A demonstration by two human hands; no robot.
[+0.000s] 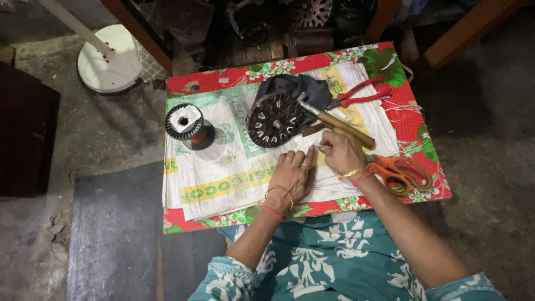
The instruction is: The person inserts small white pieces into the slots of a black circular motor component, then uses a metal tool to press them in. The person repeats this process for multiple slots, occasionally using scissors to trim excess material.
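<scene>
Both of my hands rest on the white woven sack (223, 178) spread over the low table with the red flowered cloth (423, 134). Nearest to me is my lap in a teal printed dress, then my wrists with their bangles and red threads. My left hand (292, 177) lies palm down and flat on the sack, fingers spread loosely apart and holding nothing. My right hand (341, 151) sits just beside it, fingertips drawn together and pinched at something small against the sack near my left fingertips; what it pinches is too small to make out. Just right of my right wrist lie the orange-handled scissors (401, 173), on the edge of the cloth.

Just beyond my fingers is the round dark slotted metal core (275, 120), lying flat on the sack, with a dark cloth (295, 86) bunched behind it. A hammer with a wooden handle (343, 127) lies slanted, its head against the core's rim and its handle running toward my right hand. Red-handled pliers (362, 93) lie farther back, near the dark cloth. Well to the left stands a spool of copper wire (188, 125), upright. Beyond the table, on the floor, stands a white round base with a pole (108, 58).
</scene>
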